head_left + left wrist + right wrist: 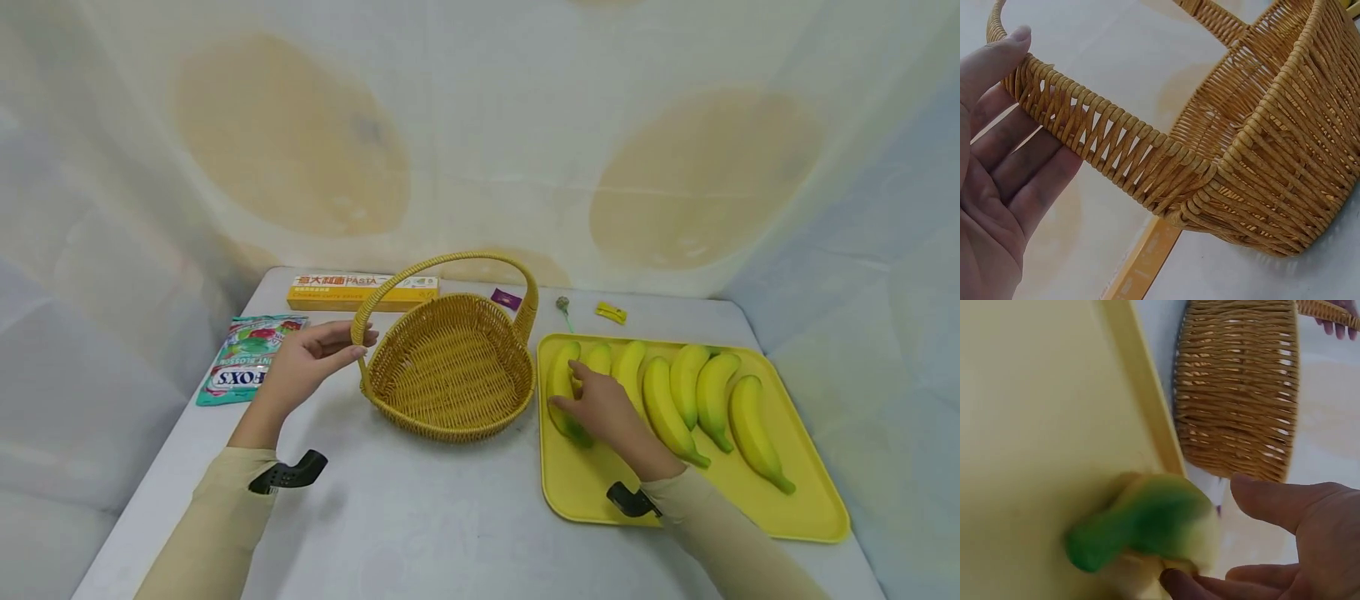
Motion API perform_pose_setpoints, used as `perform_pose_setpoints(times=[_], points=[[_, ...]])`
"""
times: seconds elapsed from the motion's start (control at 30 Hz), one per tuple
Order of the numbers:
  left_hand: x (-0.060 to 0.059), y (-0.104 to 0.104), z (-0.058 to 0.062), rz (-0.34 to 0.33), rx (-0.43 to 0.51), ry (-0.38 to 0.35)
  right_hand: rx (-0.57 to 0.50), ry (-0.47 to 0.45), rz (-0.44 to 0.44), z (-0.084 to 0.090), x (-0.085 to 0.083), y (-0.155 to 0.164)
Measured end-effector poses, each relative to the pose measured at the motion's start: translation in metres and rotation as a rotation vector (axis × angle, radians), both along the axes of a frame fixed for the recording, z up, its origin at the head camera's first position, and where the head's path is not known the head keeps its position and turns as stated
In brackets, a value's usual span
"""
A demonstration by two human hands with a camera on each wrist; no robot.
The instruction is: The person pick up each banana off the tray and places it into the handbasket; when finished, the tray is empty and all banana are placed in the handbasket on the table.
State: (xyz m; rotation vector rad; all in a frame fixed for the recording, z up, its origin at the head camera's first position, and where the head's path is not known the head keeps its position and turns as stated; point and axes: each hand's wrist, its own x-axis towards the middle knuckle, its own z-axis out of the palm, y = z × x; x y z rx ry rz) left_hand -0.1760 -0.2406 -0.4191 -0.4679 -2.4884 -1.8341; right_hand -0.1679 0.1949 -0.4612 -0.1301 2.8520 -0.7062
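Observation:
My left hand (pixel 303 367) holds the woven basket (pixel 453 375) by the left side of its arched handle (pixel 465 257). In the left wrist view the thumb lies across the handle's edge, with the fingers behind it. Over the left end of the yellow tray (pixel 592 496), my right hand (pixel 600 408) reaches to the leftmost banana (pixel 562 363). Its thumb and fingers are spread. The right wrist view shows the banana (pixel 1166 519) with its green end near, a fingertip right at its side and the thumb standing apart from it.
Several more bananas (pixel 753 425) lie side by side on the tray. Behind the basket are a pasta box (pixel 337 298), a purple packet (pixel 506 298), a lollipop (pixel 562 303) and a small yellow packet (pixel 611 312). A teal FOXS bag (pixel 243 358) lies at the left. Fabric walls surround the table.

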Motion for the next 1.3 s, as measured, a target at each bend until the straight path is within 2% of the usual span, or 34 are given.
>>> perform_pose_setpoints(times=[0.1,0.33,0.6,0.93,1.13,1.3], points=[[-0.001,0.0,-0.001,-0.005,-0.01,0.001,0.031,-0.007,0.008,-0.005,-0.002,-0.002],[-0.003,-0.001,-0.003,-0.003,-0.031,0.002,0.043,0.068,-0.002,-0.015,-0.006,-0.001],[-0.002,-0.001,-0.002,0.011,-0.027,-0.024,0.021,0.057,-0.004,-0.012,-0.007,-0.001],[-0.003,0.0,-0.001,0.006,-0.006,-0.011,-0.012,0.098,0.02,0.017,0.007,0.005],[0.0,0.0,-0.001,0.016,-0.039,-0.011,0.019,0.12,0.096,0.039,0.023,0.014],[0.0,0.0,0.001,0.015,-0.026,-0.023,0.038,0.128,0.146,0.058,0.039,0.018]])
